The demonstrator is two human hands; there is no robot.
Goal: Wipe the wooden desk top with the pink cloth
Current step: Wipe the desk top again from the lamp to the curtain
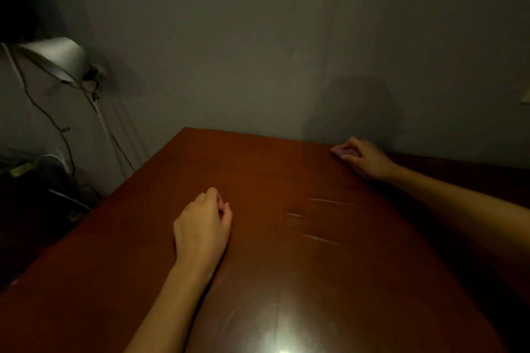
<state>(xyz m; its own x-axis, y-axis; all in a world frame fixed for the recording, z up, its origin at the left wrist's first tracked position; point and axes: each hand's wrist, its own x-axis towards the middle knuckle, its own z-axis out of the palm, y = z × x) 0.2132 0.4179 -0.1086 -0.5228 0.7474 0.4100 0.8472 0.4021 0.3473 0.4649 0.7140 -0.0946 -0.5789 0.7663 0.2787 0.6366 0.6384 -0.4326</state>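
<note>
wiping stroke: right hand [364, 158] grips crumpled pink cloth [342, 151] at far edge of reddish wooden tabletop [286, 266]; left hand [200, 226] rests loosely curled, empty. next, probably drag nearer.

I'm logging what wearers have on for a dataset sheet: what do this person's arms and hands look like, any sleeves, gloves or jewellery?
The left forearm and right forearm are bare as far as the frame shows, with no sleeves or cuffs. The left hand and right hand wear no gloves. No watch, bracelet or ring is visible, though the dim light could hide a thin one.
</note>
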